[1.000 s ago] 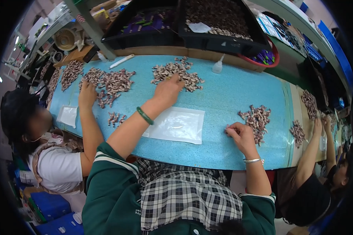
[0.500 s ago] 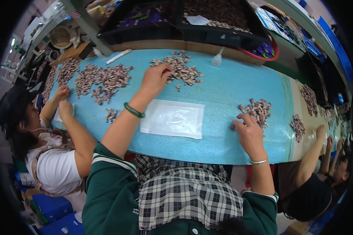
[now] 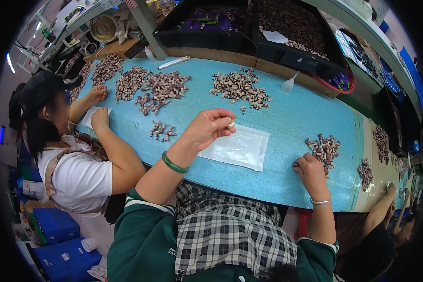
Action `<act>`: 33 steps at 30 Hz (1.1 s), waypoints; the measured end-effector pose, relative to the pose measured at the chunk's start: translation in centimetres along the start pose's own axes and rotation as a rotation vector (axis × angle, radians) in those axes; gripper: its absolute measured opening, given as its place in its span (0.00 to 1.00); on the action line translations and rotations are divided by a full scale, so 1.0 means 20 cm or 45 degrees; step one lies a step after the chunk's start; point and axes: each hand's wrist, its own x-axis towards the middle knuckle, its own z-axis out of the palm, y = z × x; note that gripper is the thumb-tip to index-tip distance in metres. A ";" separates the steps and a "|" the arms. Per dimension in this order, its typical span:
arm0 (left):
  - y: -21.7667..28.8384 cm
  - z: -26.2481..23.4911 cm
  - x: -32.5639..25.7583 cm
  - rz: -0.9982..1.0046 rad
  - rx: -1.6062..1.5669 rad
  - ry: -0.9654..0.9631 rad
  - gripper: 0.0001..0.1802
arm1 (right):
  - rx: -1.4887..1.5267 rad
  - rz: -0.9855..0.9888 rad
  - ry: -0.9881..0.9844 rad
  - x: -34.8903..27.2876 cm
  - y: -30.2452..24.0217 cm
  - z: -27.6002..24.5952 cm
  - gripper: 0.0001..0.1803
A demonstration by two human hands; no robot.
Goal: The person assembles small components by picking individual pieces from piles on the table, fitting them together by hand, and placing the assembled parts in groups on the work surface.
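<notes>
Over a flat white pouch (image 3: 249,148), my left hand (image 3: 209,129) is raised with a small cream-coloured piece (image 3: 231,124) pinched between thumb and fingertips. Beyond it lies a wide pile of small cream-and-dark pieces (image 3: 239,89). At the right, my right hand (image 3: 311,173) is closed at the near side of a smaller pile of pinkish-brown pieces (image 3: 323,149). A small dark piece (image 3: 295,164) shows at its fingertips, its kind too small to make out.
More piles (image 3: 162,89) cover the left of the blue table (image 3: 286,122). A white pen-like tool (image 3: 174,63) and a small squeeze bottle (image 3: 288,84) lie along the back, below black bins (image 3: 296,58). A co-worker (image 3: 75,160) sits close at left; another's arm (image 3: 380,209) reaches in at right.
My left hand has come back from the far pile to above the pouch, a small cream piece now showing in its pinch. My right fingers have drawn closer together. The whole view has shifted.
</notes>
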 end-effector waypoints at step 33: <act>-0.29 -0.10 -0.55 0.293 0.215 0.183 0.04 | -0.012 -0.217 -0.095 0.45 -0.58 0.20 0.04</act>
